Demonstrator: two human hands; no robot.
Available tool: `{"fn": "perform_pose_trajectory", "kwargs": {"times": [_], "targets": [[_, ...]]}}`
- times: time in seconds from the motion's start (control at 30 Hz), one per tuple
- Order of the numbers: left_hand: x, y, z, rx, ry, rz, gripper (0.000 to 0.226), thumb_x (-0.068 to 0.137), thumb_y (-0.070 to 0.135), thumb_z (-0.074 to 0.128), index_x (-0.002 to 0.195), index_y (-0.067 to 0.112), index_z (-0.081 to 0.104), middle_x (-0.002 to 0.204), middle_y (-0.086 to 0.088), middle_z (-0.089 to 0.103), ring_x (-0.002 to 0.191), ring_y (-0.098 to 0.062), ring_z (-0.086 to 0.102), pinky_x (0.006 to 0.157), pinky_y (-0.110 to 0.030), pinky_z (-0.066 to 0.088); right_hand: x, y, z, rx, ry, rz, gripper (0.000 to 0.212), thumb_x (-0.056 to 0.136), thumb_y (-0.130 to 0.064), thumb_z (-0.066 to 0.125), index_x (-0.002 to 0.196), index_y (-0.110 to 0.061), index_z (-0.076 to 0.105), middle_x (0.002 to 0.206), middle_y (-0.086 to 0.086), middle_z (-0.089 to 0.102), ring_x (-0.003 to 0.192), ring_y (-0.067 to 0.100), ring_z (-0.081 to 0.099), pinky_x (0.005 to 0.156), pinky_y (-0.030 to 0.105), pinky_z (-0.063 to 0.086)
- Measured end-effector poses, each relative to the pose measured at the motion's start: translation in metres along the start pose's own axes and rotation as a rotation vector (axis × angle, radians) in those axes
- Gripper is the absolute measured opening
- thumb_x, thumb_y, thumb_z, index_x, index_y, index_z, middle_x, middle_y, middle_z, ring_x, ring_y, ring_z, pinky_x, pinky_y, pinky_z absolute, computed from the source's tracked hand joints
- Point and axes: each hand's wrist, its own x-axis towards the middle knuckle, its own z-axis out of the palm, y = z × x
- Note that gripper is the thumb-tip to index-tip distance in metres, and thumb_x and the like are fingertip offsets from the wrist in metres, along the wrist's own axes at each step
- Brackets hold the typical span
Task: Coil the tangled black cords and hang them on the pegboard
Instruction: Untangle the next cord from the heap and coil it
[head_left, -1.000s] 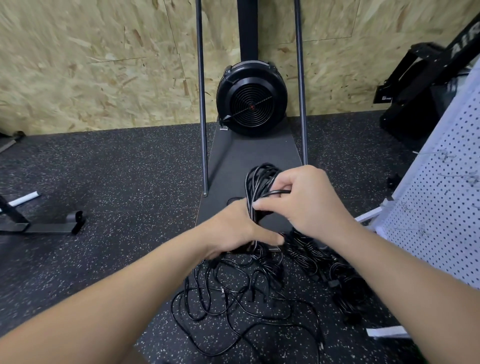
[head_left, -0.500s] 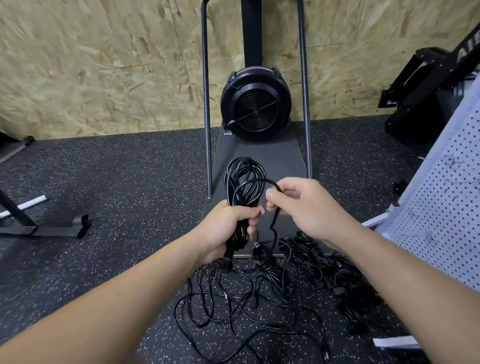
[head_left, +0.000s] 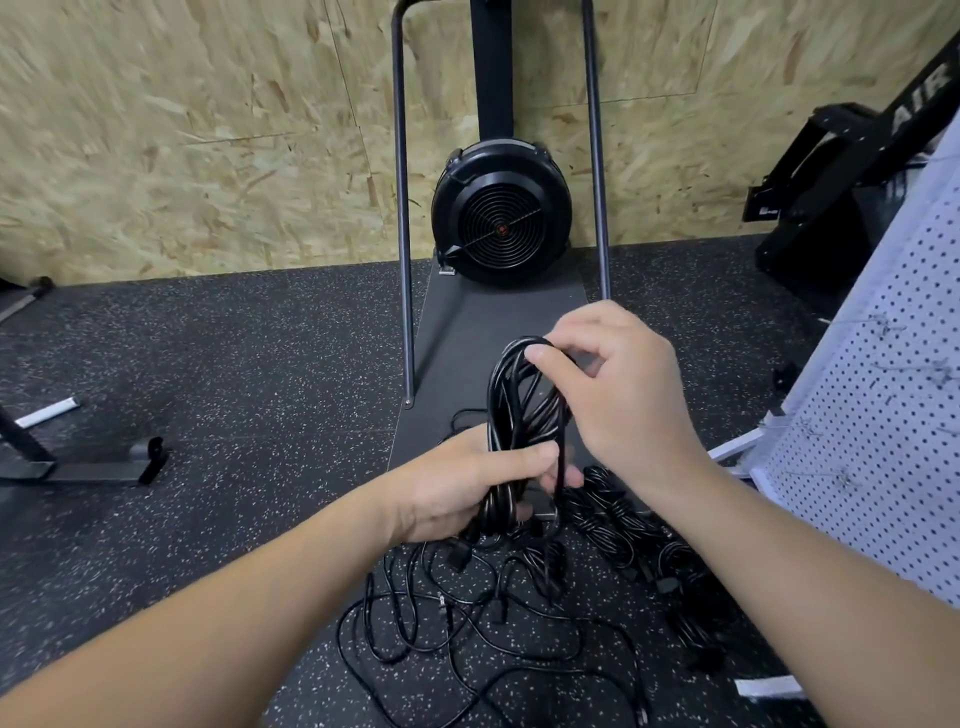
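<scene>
speckled rubber floor (head_left: 234, 364) runs back to a chipboard wall (head_left: 182, 130), with a black fan (head_left: 501, 218) on a dark base at its foot. going left to right: the left hand (head_left: 467, 488) has its fingers curled tight round the bottom of a coil (head_left: 522, 410) of black cord, held upright just above the floor; the right hand (head_left: 618, 389) pinches the top loop between thumb and forefinger, other fingers loosely bent. below them a loose tangle (head_left: 467, 613) lies on the floor, and just right of it bundles (head_left: 623, 525) that look already wound. at far right stands the pegboard (head_left: 883, 441); no cord shows hanging on it. i judge the work partway: some coiling done, the tangle and all hanging left.
</scene>
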Motion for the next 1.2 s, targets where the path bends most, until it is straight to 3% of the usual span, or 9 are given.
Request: {"fn": "perform_pose_trajectory", "kwargs": {"times": [0.1, 0.2, 0.33, 0.47, 0.67, 0.77, 0.93, 1.03, 1.2], "targets": [[0.002, -0.001, 0.003, 0.129, 0.025, 0.084, 0.021, 0.102, 0.029, 0.078, 0.109, 0.012, 0.069, 0.094, -0.005, 0.067, 0.086, -0.017, 0.059, 0.075, -0.031, 0.050, 0.003, 0.002, -0.003, 0.132, -0.036, 0.069, 0.013, 0.094, -0.033, 0.085, 0.105, -0.028, 0.080, 0.107, -0.015, 0.077, 0.107, 0.009, 0.072, 0.098, 0.041, 0.058], [0.001, -0.002, 0.004, 0.192, 0.088, 0.055, 0.032, 0.104, 0.037, 0.075, 0.090, 0.010, 0.067, 0.085, -0.008, 0.064, 0.076, -0.018, 0.059, 0.077, -0.037, 0.047, 0.003, -0.001, -0.009, 0.141, -0.117, 0.035, 0.037, 0.096, -0.035, 0.084, 0.131, -0.037, 0.073, 0.117, -0.023, 0.077, 0.126, 0.005, 0.064, 0.113, 0.037, 0.048], [-0.005, 0.002, 0.005, 0.311, 0.074, 0.078, 0.039, 0.109, 0.032, 0.069, 0.083, 0.003, 0.065, 0.083, -0.007, 0.066, 0.081, -0.016, 0.061, 0.085, -0.031, 0.047, 0.004, -0.003, -0.009, -0.069, -0.179, -0.100, 0.010, 0.100, -0.042, 0.077, 0.106, -0.035, 0.080, 0.108, -0.021, 0.072, 0.119, 0.011, 0.056, 0.115, 0.049, 0.037], [-0.002, -0.005, 0.008, 0.327, 0.167, 0.102, 0.036, 0.110, 0.028, 0.068, 0.079, 0.010, 0.066, 0.083, -0.011, 0.069, 0.098, -0.029, 0.078, 0.096, -0.042, 0.055, 0.004, 0.001, -0.002, -0.217, -0.139, -0.173, 0.020, 0.102, -0.048, 0.069, 0.098, -0.028, 0.071, 0.106, -0.014, 0.061, 0.112, 0.014, 0.052, 0.109, 0.041, 0.037], [0.002, -0.002, 0.010, 0.105, 0.248, 0.146, 0.027, 0.110, 0.043, 0.066, 0.126, 0.021, 0.062, 0.085, -0.010, 0.063, 0.072, -0.027, 0.054, 0.074, -0.045, 0.050, 0.007, 0.003, -0.005, -0.049, -0.063, -0.018, 0.024, 0.100, -0.041, 0.078, 0.091, -0.023, 0.066, 0.119, -0.008, 0.055, 0.117, 0.000, 0.056, 0.097, 0.009, 0.037], [0.003, -0.001, 0.014, 0.128, 0.261, 0.162, 0.033, 0.111, 0.057, 0.057, 0.131, 0.033, 0.066, 0.086, -0.009, 0.070, 0.073, -0.026, 0.056, 0.072, -0.041, 0.047, 0.009, 0.005, -0.004, 0.017, -0.037, 0.031, 0.025, 0.097, -0.044, 0.081, 0.089, -0.024, 0.067, 0.118, -0.007, 0.060, 0.117, 0.005, 0.061, 0.104, 0.029, 0.050], [0.003, 0.000, 0.016, 0.144, 0.264, 0.205, 0.037, 0.114, 0.059, 0.047, 0.108, 0.034, 0.074, 0.093, -0.022, 0.078, 0.063, -0.027, 0.053, 0.062, -0.036, 0.044, 0.002, 0.004, 0.008, 0.205, -0.193, 0.403, 0.042, 0.097, -0.065, 0.068, 0.100, -0.023, 0.064, 0.101, -0.003, 0.078, 0.094, 0.014, 0.074, 0.089, 0.046, 0.058], [0.002, 0.001, 0.015, 0.101, 0.287, 0.171, 0.044, 0.115, 0.050, 0.045, 0.120, 0.017, 0.075, 0.082, -0.021, 0.074, 0.055, -0.026, 0.050, 0.056, -0.032, 0.042, 0.004, 0.003, 0.009, 0.462, -0.235, 0.516, 0.061, 0.084, -0.071, 0.073, 0.113, -0.021, 0.055, 0.103, 0.004, 0.078, 0.098, 0.031, 0.078, 0.081, 0.059, 0.060], [0.005, -0.006, 0.016, -0.045, 0.369, 0.054, 0.067, 0.106, 0.052, 0.040, 0.122, -0.010, 0.061, 0.076, -0.026, 0.064, 0.054, -0.028, 0.047, 0.058, -0.037, 0.041, 0.009, 0.008, 0.004, 0.441, -0.335, 0.527, 0.049, 0.092, -0.062, 0.072, 0.129, -0.037, 0.053, 0.098, 0.000, 0.080, 0.106, 0.029, 0.075, 0.108, 0.063, 0.054]]}}
